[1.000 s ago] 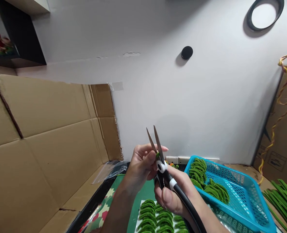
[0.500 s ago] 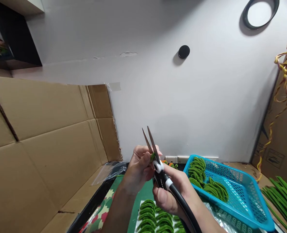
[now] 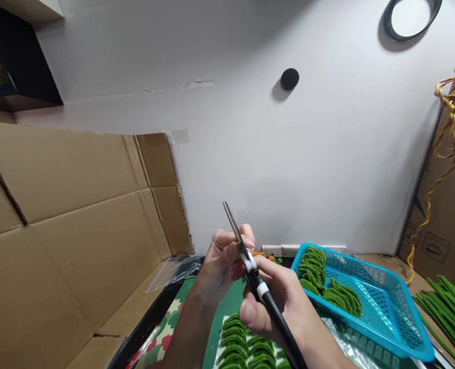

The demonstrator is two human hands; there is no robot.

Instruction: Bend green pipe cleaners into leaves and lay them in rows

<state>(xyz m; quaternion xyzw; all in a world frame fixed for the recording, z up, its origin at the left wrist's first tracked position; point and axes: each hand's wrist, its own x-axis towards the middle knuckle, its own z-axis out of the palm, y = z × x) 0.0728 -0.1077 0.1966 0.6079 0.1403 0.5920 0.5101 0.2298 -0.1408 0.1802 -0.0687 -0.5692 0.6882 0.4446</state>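
My right hand (image 3: 275, 297) is wrapped round a black and white corded tool (image 3: 255, 279) with two long, thin metal blades pointing up and left, their tips close together. My left hand (image 3: 223, 261) pinches a small green fuzzy piece (image 3: 240, 246) at the base of the blades. Much of that piece is hidden by fingers and tool. Below the hands, rows of curved green fuzzy pieces (image 3: 233, 343) lie on a white sheet on a green mat (image 3: 212, 341).
At the right, a blue basket (image 3: 389, 287) holds more curved green pieces (image 3: 342, 297). Green stems (image 3: 448, 307) lie beyond it. Cardboard (image 3: 77, 215) stands at the left. Twisted yellow wire (image 3: 429, 205) hangs at the right. A clear plastic bag (image 3: 169, 271) lies behind my left arm.
The two blades have drawn closer together, and the tool has turned slightly in my right hand. My left hand still pinches the green piece. The view has shifted slightly.
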